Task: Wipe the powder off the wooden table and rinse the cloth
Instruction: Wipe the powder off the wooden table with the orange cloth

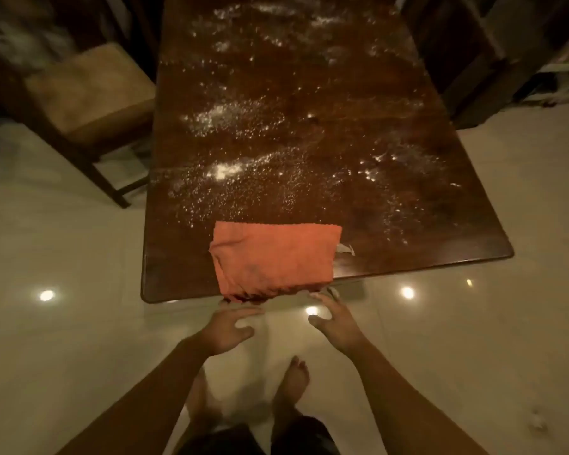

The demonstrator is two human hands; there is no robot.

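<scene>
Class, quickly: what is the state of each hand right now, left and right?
Left hand: open, fingers spread, holding nothing, by the cloth's near edge.
Right hand: open, holding nothing, fingertips near the cloth's corner.

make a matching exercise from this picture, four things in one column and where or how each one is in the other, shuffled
Things
1. orange cloth
2. white powder
3. cushioned chair
4. right hand

Places or states
A. scattered across the wooden table
B. open, just off the table's near edge
C. lying folded at the table's near edge
D. standing on the floor left of the table

Pairs: 1-C, 2-A, 3-D, 4-B
</scene>
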